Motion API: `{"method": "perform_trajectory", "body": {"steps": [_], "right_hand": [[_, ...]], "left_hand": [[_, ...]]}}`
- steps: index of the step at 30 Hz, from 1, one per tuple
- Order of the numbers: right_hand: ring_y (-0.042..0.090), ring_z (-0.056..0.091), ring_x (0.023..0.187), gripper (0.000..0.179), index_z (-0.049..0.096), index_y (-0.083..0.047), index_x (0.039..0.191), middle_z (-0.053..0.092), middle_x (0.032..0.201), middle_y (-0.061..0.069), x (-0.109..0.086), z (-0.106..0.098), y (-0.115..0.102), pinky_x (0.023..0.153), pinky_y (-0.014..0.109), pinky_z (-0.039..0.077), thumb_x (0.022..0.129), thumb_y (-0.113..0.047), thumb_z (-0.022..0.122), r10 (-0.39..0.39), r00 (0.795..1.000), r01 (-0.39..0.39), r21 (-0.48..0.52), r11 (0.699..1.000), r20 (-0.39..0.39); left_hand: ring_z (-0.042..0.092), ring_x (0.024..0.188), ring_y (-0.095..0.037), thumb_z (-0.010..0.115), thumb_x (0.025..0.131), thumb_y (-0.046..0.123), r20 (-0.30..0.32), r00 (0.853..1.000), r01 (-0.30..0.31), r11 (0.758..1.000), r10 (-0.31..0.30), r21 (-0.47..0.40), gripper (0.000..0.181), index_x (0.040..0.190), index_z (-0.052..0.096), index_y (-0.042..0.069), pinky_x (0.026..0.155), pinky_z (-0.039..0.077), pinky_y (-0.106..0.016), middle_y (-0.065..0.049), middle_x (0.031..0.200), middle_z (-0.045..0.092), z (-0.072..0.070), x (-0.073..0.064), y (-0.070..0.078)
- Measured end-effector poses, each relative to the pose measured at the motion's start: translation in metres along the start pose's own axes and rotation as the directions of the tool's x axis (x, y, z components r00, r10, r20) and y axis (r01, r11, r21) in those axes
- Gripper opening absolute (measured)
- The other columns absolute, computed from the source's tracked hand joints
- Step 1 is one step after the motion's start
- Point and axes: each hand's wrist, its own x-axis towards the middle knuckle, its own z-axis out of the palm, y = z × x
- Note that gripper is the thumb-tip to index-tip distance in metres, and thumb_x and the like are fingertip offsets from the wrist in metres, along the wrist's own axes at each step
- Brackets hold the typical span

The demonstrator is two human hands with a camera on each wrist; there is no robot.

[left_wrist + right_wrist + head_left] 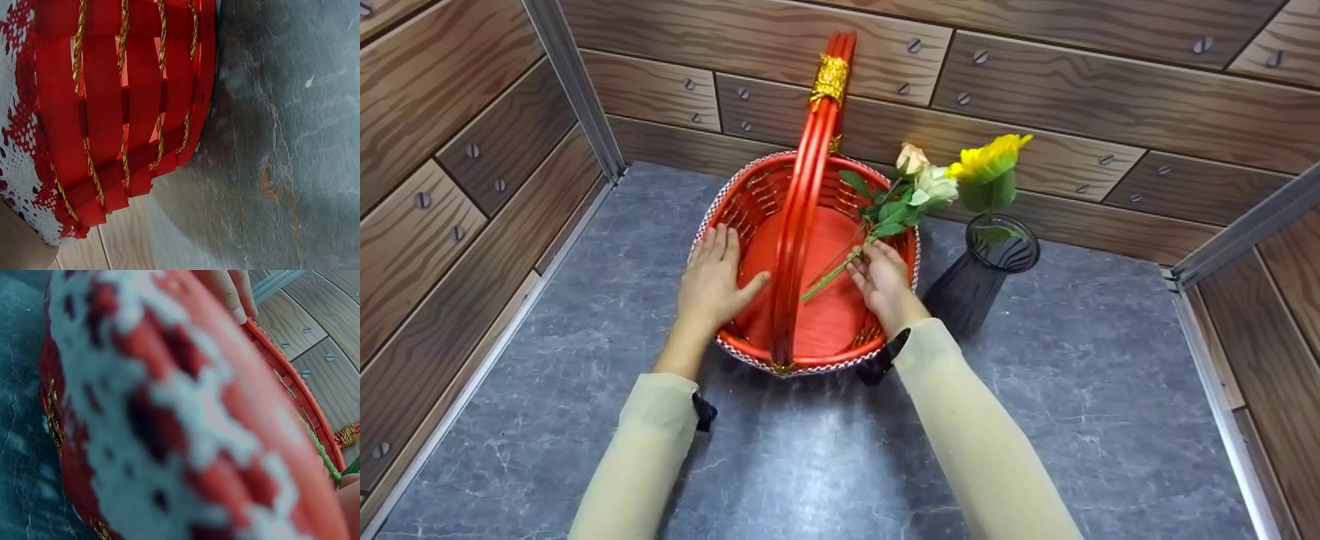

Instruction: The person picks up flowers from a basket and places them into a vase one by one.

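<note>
both grips were at the red basket [817,300]: my left hand [712,281] lay flat and relaxed on its lace-trimmed rim, my right hand [881,281] pinched the green stem of the rose sprig [877,225] over the basket's right side. the sprig looked light, springy and easily bent, so low on the stem seemed the safest hold. beside it on the surface [810,450] stood a dark vase [982,281] holding a yellow flower [988,157].
</note>
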Motion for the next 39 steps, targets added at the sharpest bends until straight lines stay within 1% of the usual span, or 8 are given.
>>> {"method": "perform_trajectory", "body": {"steps": [8, 11, 15, 17, 21, 25, 32, 39], "right_hand": [[0.016, 0.055, 0.069, 0.010, 0.049, -0.009, 0.101, 0.056, 0.096, 0.012, -0.002, 0.004, -0.002, 0.067, 0.027, 0.051, 0.092, -0.005, 0.051, -0.071, 0.997, 0.071, -0.043, 0.997, 0.008], [0.017, 0.055, 0.069, 0.007, 0.049, -0.010, 0.097, 0.056, 0.102, 0.016, -0.004, 0.005, -0.003, 0.067, 0.027, 0.051, 0.092, -0.005, 0.050, -0.087, 0.996, 0.089, -0.050, 0.995, 0.023], [0.017, 0.056, 0.071, 0.008, 0.050, -0.010, 0.098, 0.054, 0.110, 0.020, -0.009, 0.007, -0.003, 0.067, 0.027, 0.051, 0.091, -0.005, 0.051, -0.101, 0.994, 0.104, -0.057, 0.993, 0.045], [0.016, 0.056, 0.071, 0.010, 0.051, -0.009, 0.100, 0.055, 0.108, 0.019, -0.011, 0.007, -0.004, 0.067, 0.027, 0.051, 0.091, -0.005, 0.052, -0.111, 0.992, 0.114, -0.062, 0.992, 0.052], [0.015, 0.058, 0.069, 0.013, 0.054, -0.007, 0.102, 0.060, 0.096, 0.014, -0.015, 0.005, -0.006, 0.066, 0.026, 0.051, 0.089, -0.006, 0.054, -0.133, 0.989, 0.137, -0.072, 0.988, 0.061], [0.014, 0.060, 0.069, 0.016, 0.056, -0.007, 0.104, 0.061, 0.095, 0.012, -0.019, 0.002, -0.012, 0.066, 0.025, 0.052, 0.088, -0.007, 0.056, -0.142, 0.988, 0.147, -0.088, 0.985, 0.058], [0.015, 0.060, 0.073, 0.021, 0.055, -0.006, 0.109, 0.059, 0.106, 0.017, -0.028, 0.001, -0.017, 0.066, 0.025, 0.051, 0.088, -0.008, 0.057, -0.133, 0.989, 0.141, -0.130, 0.981, 0.064], [0.016, 0.060, 0.072, 0.017, 0.054, -0.005, 0.104, 0.057, 0.110, 0.022, -0.041, 0.003, -0.020, 0.062, 0.024, 0.051, 0.087, -0.006, 0.058, -0.159, 0.982, 0.172, -0.130, 0.977, 0.104]], "left_hand": [[0.014, 0.138, -0.033, 0.044, 0.084, 0.063, -0.024, 1.000, -0.008, 1.000, 0.008, 0.002, 0.090, 0.143, 0.026, -0.001, 0.112, 0.013, -0.044, -0.020, 0.148, 0.023, -0.003, 0.002, 0.001], [0.014, 0.138, -0.033, 0.044, 0.084, 0.063, -0.023, 1.000, -0.005, 1.000, 0.005, 0.004, 0.090, 0.143, 0.025, -0.001, 0.112, 0.013, -0.043, -0.020, 0.148, 0.022, -0.004, 0.002, 0.001], [0.013, 0.138, -0.033, 0.044, 0.084, 0.063, -0.018, 1.000, 0.000, 1.000, 0.001, 0.006, 0.090, 0.144, 0.024, -0.001, 0.112, 0.012, -0.043, -0.020, 0.149, 0.021, -0.004, 0.002, 0.000], [0.013, 0.138, -0.033, 0.044, 0.084, 0.063, -0.011, 1.000, 0.000, 1.000, 0.000, 0.008, 0.090, 0.144, 0.023, -0.001, 0.112, 0.011, -0.042, -0.020, 0.149, 0.020, -0.004, 0.002, 0.000], [0.012, 0.139, -0.033, 0.045, 0.084, 0.062, -0.004, 1.000, 0.003, 1.000, -0.003, 0.008, 0.090, 0.144, 0.023, -0.001, 0.112, 0.011, -0.042, -0.020, 0.149, 0.020, -0.002, 0.001, 0.000], [0.012, 0.139, -0.032, 0.045, 0.084, 0.062, 0.001, 1.000, 0.002, 1.000, -0.002, 0.013, 0.089, 0.144, 0.023, -0.001, 0.112, 0.010, -0.041, -0.020, 0.149, 0.021, -0.001, 0.002, 0.001], [0.012, 0.139, -0.031, 0.045, 0.084, 0.061, 0.005, 1.000, 0.002, 1.000, -0.002, 0.014, 0.088, 0.144, 0.023, -0.001, 0.112, 0.009, -0.041, -0.019, 0.149, 0.020, 0.002, 0.002, 0.001], [0.015, 0.138, -0.033, 0.046, 0.084, 0.059, -0.018, 1.000, -0.012, 1.000, 0.013, 0.022, 0.087, 0.143, 0.026, -0.002, 0.112, 0.012, -0.043, -0.021, 0.148, 0.023, 0.002, -0.001, -0.001]]}}
